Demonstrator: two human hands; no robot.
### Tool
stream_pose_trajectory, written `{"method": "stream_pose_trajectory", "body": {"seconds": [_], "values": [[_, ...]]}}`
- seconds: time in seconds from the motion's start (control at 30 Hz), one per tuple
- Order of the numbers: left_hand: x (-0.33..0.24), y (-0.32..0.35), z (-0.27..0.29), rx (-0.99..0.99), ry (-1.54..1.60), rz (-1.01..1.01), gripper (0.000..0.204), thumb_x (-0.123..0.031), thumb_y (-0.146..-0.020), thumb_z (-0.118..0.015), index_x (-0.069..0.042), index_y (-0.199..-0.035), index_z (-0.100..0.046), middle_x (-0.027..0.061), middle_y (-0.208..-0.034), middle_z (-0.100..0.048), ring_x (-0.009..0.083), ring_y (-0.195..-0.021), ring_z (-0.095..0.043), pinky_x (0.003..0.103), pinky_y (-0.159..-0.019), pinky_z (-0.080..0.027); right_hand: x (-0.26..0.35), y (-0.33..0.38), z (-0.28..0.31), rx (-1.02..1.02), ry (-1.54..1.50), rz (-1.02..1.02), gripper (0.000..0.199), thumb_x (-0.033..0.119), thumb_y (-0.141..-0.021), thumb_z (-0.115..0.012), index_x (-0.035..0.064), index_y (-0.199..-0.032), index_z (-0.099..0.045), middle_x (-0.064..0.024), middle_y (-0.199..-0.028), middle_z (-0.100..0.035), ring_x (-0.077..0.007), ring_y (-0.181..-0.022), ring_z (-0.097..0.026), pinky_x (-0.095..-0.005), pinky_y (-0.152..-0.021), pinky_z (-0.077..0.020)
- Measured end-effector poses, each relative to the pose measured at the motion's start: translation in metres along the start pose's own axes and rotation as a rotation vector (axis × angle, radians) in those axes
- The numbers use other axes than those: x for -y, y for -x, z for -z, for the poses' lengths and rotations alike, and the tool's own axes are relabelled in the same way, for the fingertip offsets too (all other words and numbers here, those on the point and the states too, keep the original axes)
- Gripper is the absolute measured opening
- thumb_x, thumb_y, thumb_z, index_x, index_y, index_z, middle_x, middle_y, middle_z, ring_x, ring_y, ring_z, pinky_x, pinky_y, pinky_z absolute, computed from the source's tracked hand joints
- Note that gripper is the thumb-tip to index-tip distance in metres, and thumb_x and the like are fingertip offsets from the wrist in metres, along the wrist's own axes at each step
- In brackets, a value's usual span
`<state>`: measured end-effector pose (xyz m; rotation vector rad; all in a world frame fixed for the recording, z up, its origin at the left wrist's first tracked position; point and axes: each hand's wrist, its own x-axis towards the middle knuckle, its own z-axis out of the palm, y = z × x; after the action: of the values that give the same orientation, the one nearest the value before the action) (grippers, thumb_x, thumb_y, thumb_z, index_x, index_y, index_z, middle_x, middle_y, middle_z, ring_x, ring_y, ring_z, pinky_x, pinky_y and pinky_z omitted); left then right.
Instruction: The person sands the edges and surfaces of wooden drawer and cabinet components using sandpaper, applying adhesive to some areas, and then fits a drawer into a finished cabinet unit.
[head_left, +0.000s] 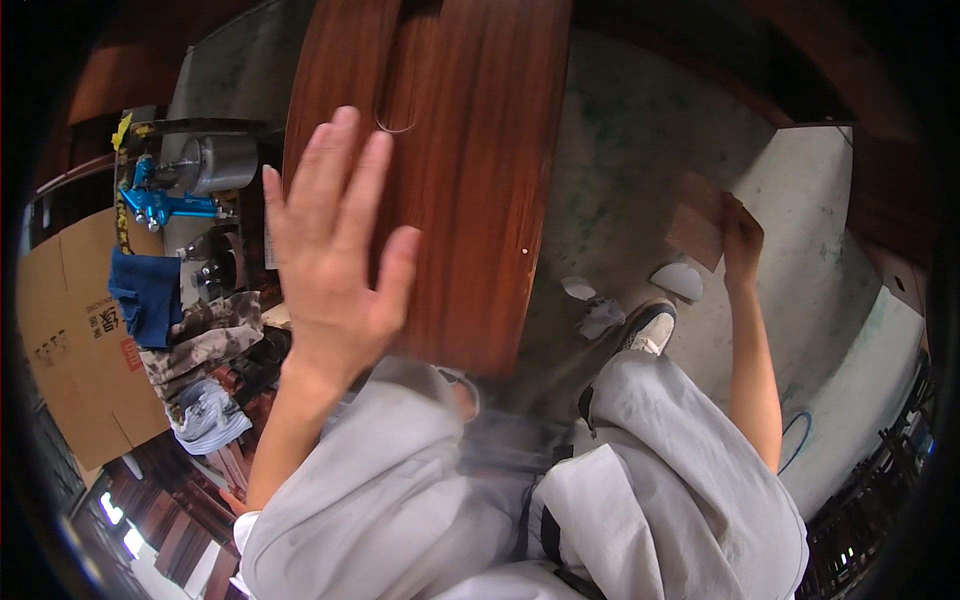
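A long, glossy reddish-brown wooden panel point(470, 210) stretches away in front of my knees, with a dark slot near its far end. My left hand point(340, 250) is over the panel's left side, palm down, its fingers spread and slightly blurred. Nothing is in it; whether it touches the wood I cannot tell. Out to the right, beyond the panel's edge, my right hand point(742, 242) grips a pinkish-brown sheet of sandpaper point(694, 220) by one side. The sheet hangs above the concrete floor.
At the left stand a blue spray gun point(165, 205) with a metal cup point(225, 163), a dark blue cloth point(146, 300) and a cardboard sheet point(85, 350). White scraps point(678, 281) and crumpled paper point(601, 318) lie near my right shoe point(652, 325). A blue hose point(797, 440) curves at the right.
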<state>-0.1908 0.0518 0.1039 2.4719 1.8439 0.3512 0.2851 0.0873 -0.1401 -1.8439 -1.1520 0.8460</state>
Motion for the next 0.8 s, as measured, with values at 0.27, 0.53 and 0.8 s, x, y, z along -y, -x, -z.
{"method": "stream_pose_trajectory", "body": {"seconds": [0.27,0.53,0.8], "values": [[-0.045,0.010,0.040,0.719,1.120,-0.379,0.029,-0.023,-0.091,-0.077,-0.012,-0.118,-0.077,0.0022,-0.083,-0.075,0.0248,-0.083,-0.073,0.046,-0.094,-0.060,0.022,0.025,-0.008,-0.001,0.088,0.013,0.029,0.022,-0.108,-0.053,0.0018,-0.124,-0.067,-0.0078,-0.104,-0.072,-0.0144,-0.090,-0.066,-0.0284,-0.078,-0.0537],[0.040,-0.076,0.015,0.027,0.288,0.139,0.066,-0.022,-0.095,-0.071,0.002,-0.148,-0.041,0.0229,-0.144,-0.049,0.0335,-0.138,-0.048,0.039,-0.117,-0.037,0.115,0.051,-0.062,0.690,-0.404,-0.001,0.036,0.011,-0.106,-0.049,0.0041,-0.140,-0.059,-0.0103,-0.125,-0.068,-0.0207,-0.116,-0.065,-0.0342,-0.097,-0.0525],[0.075,-0.126,0.012,0.352,0.931,0.777,0.070,-0.045,-0.092,-0.077,0.000,-0.139,-0.053,0.0130,-0.128,-0.066,0.0208,-0.113,-0.065,0.038,-0.096,-0.055,0.256,0.075,-0.127,0.947,-0.641,-0.281,0.079,0.049,-0.101,-0.061,-0.0086,-0.151,-0.041,-0.0203,-0.151,-0.052,-0.0289,-0.133,-0.055,-0.0401,-0.110,-0.0468]]}}
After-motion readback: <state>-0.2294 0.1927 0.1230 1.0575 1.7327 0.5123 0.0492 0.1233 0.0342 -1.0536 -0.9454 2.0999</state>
